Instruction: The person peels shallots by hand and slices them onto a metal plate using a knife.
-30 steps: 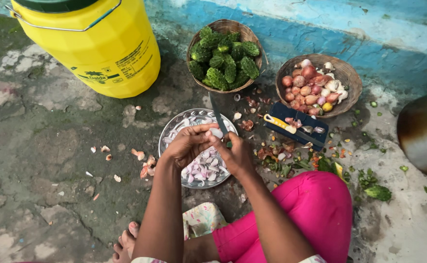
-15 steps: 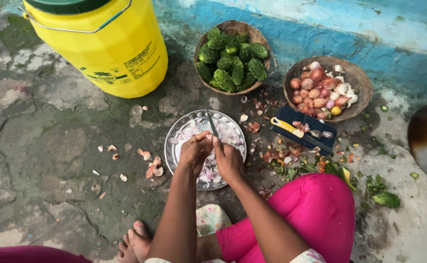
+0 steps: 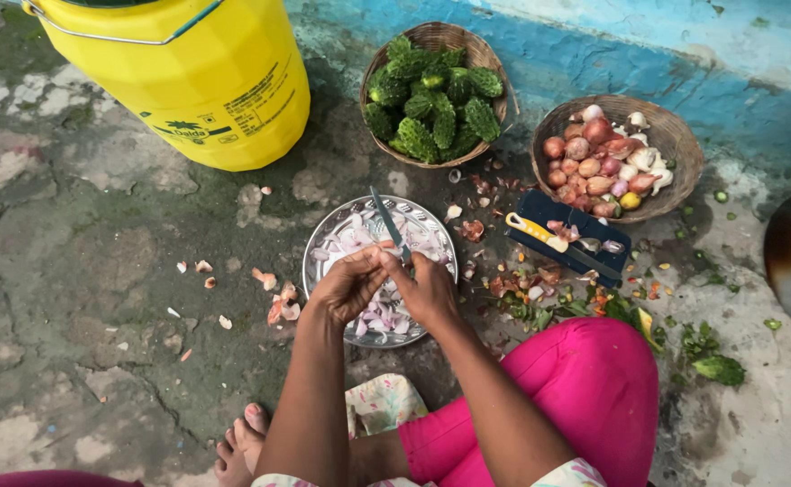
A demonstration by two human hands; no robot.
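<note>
Knife (image 3: 386, 222): blade rising beyond the right hand (image 3: 429, 290) fingers clamped on it.
Left hand (image 3: 348, 285): fingertips pinched together (contents hidden).
Plate (image 3: 323, 242): one, sliced onion under fingers.
Baskets: two, gourds (image 3: 431, 99); onions (image 3: 594, 167).

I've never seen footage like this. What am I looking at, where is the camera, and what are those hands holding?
There is no machine here: a person squats on a rough concrete floor, and the single camera sits on their head, looking down at their own arms. The left hand and right hand meet over a steel plate of sliced shallots. The right hand has its grip on a knife, blade pointing away; the left fingers pinch something small against it, too hidden to name. Beyond lie a basket of bitter gourds, a basket of whole shallots and garlic, a dark board with a yellow-handled peeler, a yellow tub, and scattered peelings.
</note>
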